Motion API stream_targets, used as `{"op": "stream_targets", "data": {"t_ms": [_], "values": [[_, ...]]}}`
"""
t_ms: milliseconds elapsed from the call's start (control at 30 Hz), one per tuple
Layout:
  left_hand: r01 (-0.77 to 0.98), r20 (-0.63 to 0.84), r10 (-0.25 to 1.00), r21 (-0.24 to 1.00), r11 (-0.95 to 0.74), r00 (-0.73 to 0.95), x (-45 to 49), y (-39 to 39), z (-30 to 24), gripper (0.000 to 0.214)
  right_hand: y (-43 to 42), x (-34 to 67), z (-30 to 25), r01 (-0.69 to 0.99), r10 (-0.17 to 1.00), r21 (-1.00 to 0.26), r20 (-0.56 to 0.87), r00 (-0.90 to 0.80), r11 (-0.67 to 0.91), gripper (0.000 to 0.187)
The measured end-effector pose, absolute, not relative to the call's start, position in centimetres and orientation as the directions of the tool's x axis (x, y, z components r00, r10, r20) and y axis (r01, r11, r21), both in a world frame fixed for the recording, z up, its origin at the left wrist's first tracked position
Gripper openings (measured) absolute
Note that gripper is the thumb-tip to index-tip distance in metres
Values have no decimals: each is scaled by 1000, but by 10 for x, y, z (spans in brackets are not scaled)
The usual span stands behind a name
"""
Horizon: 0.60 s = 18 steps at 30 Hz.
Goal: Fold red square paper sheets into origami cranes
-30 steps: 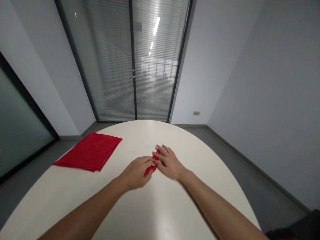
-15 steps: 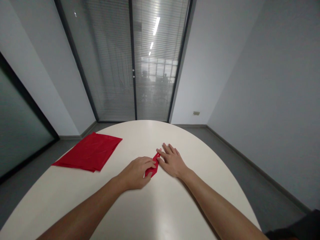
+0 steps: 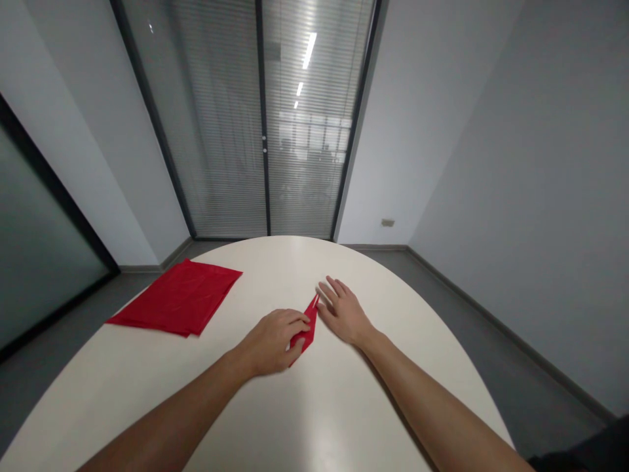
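Observation:
A small piece of folded red paper (image 3: 310, 330) lies on the white table, narrowing to a point at its far end, where a thin pale strip shows. My left hand (image 3: 274, 339) covers its left part, with fingers on top and the thumb at the near edge. To the right of the paper, my right hand (image 3: 344, 316) rests palm down, open, its fingers stretched and slightly spread. Its thumb is close to the paper's far tip; I cannot tell whether they touch. The left palm hides some of the paper.
Several red sheets (image 3: 177, 298) lie stacked at the table's left edge. The round white table (image 3: 289, 255) faces a glass partition (image 3: 221, 164) with blinds. A wall socket (image 3: 388, 223) sits low on the wall beyond.
My right fingers have drawn off the paper's far end and moved slightly right and away, uncovering its tip. The left hand still holds the paper, whose near corner shows more.

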<state>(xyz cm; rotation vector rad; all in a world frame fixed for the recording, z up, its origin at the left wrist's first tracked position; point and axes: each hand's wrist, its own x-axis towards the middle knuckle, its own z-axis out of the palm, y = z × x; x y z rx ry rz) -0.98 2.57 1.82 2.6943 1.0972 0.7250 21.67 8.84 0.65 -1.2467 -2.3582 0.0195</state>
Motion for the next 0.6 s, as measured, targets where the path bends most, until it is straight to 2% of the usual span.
{"op": "stream_targets", "data": {"t_ms": [67,200,367,600], "values": [[662,402,714,287,-693,574,-9,27,16,32,87,214,12,690,725,-272,440,-531,671,40],[713,421,749,279,-643,511,-11,31,12,39,80,207,21,532,627,-333,399,-668,779,30],[678,415,775,388,-624,476,-13,35,8,49,78,205,20,512,621,-355,386,-682,783,32],[639,424,788,465,-613,447,-14,38,4,44,78,208,20,499,620,-378,350,-703,779,46]]}}
